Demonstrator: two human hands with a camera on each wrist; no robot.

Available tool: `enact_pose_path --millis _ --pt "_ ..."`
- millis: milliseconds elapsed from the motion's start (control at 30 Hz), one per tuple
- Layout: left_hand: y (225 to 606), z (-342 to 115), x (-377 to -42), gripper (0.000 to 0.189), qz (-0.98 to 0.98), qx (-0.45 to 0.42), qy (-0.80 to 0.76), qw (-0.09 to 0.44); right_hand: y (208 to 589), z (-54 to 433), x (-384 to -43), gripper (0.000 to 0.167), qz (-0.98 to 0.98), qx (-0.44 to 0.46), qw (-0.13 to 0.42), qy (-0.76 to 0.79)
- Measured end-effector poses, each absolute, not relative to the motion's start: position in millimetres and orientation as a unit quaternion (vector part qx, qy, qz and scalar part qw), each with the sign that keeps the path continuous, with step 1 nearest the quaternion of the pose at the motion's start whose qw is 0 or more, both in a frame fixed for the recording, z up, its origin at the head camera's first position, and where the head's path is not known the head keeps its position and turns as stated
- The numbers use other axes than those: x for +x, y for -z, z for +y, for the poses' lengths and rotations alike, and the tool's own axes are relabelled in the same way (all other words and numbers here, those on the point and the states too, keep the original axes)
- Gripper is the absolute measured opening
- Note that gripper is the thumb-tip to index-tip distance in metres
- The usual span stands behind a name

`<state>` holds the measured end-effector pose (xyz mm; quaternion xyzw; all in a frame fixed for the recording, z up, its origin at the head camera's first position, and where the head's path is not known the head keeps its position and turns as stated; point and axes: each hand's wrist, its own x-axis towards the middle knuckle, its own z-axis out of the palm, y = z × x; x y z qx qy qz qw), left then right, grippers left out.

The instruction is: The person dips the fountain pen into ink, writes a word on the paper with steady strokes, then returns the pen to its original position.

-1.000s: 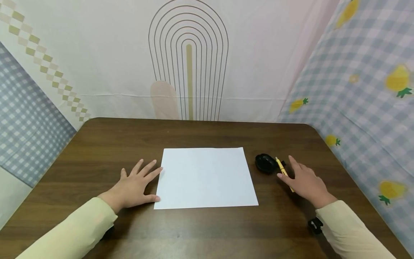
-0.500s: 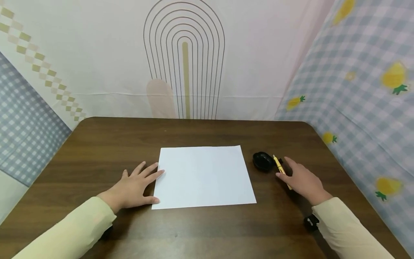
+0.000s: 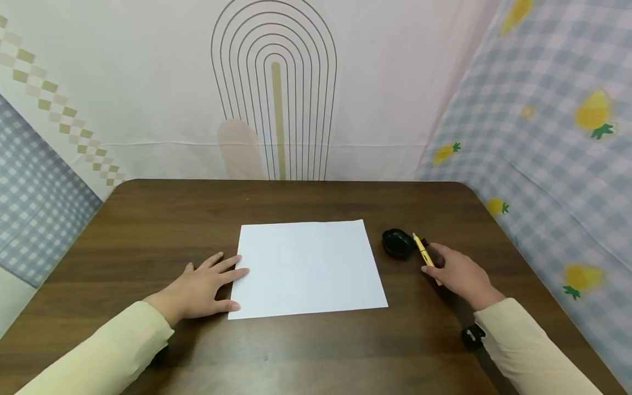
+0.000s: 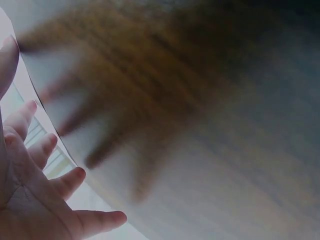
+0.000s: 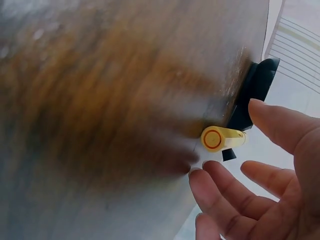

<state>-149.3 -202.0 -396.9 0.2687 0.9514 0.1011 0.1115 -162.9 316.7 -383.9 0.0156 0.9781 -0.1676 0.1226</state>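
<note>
A white sheet of paper (image 3: pixel 311 269) lies on the dark wooden table. My left hand (image 3: pixel 199 288) is spread flat at its left edge, with fingertips resting on the sheet. In the left wrist view the left hand (image 4: pixel 37 195) shows its fingers fanned apart. To the right of the paper, a yellow marker (image 3: pixel 423 252) lies beside a black rounded object (image 3: pixel 397 243). My right hand (image 3: pixel 459 277) is low around the marker. In the right wrist view, the marker (image 5: pixel 225 138) sits between thumb and fingers of the right hand (image 5: pixel 272 205), which stand apart from it.
The wooden table (image 3: pixel 306 351) has rounded far corners, with a patterned white cloth (image 3: pixel 385 71) hanging behind it. Blue checked cloth (image 3: pixel 538 153) borders the right side. A black device (image 3: pixel 472 336) is strapped at the right wrist.
The head view has shifted slightly, so the paper and marker appear a little further left. My right forefinger has come closer to the marker. The left hand keeps its place on the paper.
</note>
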Motion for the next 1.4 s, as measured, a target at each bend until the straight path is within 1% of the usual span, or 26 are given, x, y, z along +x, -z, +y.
enact_pose_path --millis 167,400,900,1400 --pt "397.4 -202.5 -149.0 0.072 0.951 0.268 -0.103 0.111 379.8 315.4 -161.4 0.069 0.976 0.026 0.130 0.175" --pt "392.9 -201.3 -148.7 0.071 0.951 0.269 -0.102 0.116 377.7 314.6 -158.8 0.062 0.975 0.032 0.122 0.184" --pt "393.9 -201.1 -148.3 0.070 0.949 0.271 -0.107 0.119 384.5 316.5 -160.9 0.056 0.971 0.046 0.130 0.195" --pt "394.2 -200.2 -147.5 0.070 0.949 0.268 -0.112 0.119 384.6 314.6 -161.5 0.043 0.973 0.050 0.125 0.187"
